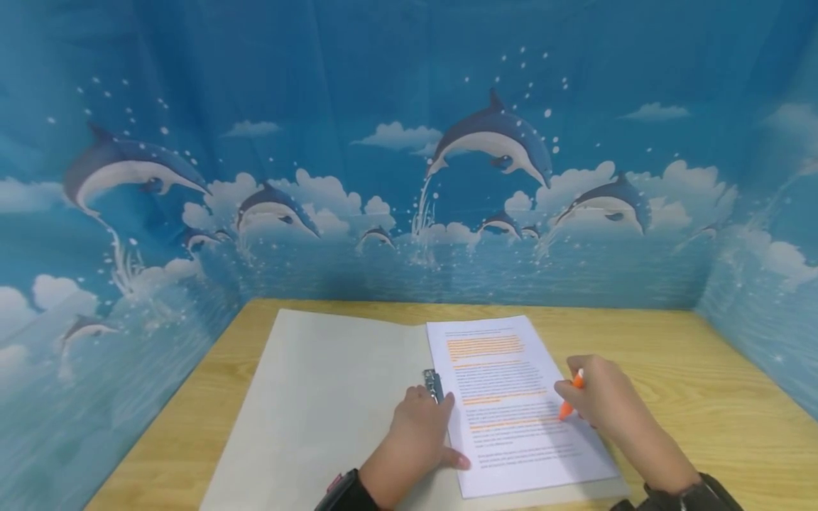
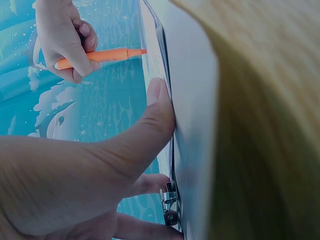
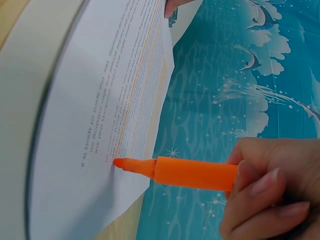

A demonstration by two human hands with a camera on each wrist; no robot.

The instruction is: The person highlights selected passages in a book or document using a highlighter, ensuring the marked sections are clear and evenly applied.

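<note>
My right hand (image 1: 603, 397) grips an orange highlighter (image 3: 195, 173), its barrel held between the thumb and curled fingers. In the right wrist view its tip meets the printed sheet (image 1: 511, 479) at the end of an orange-marked line. Several lines higher up the page also carry orange marking. My left hand (image 1: 414, 429) rests at the sheet's left edge, thumb on the paper, other fingers spread beside a metal clip (image 1: 432, 383). The sheet lies on the right half of an opened pale folder (image 1: 332, 383). Part of the clip is hidden by the left fingers in the head view.
A light wooden table (image 1: 677, 369) carries the folder and shows on both sides of it. Behind and around the table hangs a blue curtain (image 1: 358, 85) printed with dolphins, clouds and water.
</note>
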